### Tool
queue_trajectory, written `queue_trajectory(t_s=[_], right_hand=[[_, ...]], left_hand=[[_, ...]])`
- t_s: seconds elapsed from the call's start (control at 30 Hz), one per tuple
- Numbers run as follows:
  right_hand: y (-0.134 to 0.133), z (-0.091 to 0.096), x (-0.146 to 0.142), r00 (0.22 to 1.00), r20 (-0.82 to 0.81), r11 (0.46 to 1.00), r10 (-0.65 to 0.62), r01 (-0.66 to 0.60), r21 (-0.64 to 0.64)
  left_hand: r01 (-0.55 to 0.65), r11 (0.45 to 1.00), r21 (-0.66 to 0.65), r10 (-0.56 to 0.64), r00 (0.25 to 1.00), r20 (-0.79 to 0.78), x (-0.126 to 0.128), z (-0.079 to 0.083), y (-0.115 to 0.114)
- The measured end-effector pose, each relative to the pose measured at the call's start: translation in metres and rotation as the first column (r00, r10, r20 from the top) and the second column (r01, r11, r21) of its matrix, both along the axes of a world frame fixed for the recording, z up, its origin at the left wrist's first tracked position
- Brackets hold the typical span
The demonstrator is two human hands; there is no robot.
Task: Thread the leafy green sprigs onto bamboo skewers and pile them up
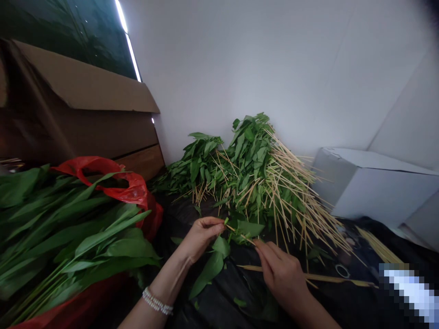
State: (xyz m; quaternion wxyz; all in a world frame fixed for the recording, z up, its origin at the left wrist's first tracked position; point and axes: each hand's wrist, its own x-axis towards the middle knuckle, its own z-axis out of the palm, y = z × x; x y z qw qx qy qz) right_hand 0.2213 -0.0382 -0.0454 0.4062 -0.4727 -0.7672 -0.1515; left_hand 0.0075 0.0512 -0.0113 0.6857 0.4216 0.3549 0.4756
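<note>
Between my two hands runs a thin wooden skewer [243, 236], slanting down to the right. The fingers of my right hand [284, 272] are closed on its lower part. My left hand [202, 235] pinches a short green leaf stem [226, 221] at the skewer's upper end; whether the tip pierces the stem I cannot tell. Large green leaves [209, 272] hang just below my left fingers. Behind both hands lies a pile of leafy greens [252, 151] on skewers, their bare stick ends [295, 178] fanning out to the right.
To the left, long-stemmed leafy greens [85, 242] fill a red plastic bag [151, 208], with a cardboard box [103, 98] behind. A white box [387, 187] stands right. Loose skewers [379, 244] and a ring-shaped thing [342, 270] lie on black sheeting [236, 292].
</note>
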Motion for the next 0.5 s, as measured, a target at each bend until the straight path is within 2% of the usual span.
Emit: queue_trajectory(t_s=[0.23, 0.5], right_hand=[[-0.0006, -0.003, -0.0013, 1.0, -0.004, 1.0, 0.008, -0.008, 0.007], [-0.0008, -0.0015, -0.0022, 1.0, 0.003, 1.0, -0.002, 0.002, -0.003]], left_hand=[[0.049, 0.998, -0.043, -0.048, 0.999, 0.022, 0.0032, 0.0, -0.0031], [0.066, 0.998, -0.014, -0.066, 0.998, 0.002, 0.0054, -0.0061, -0.0031]])
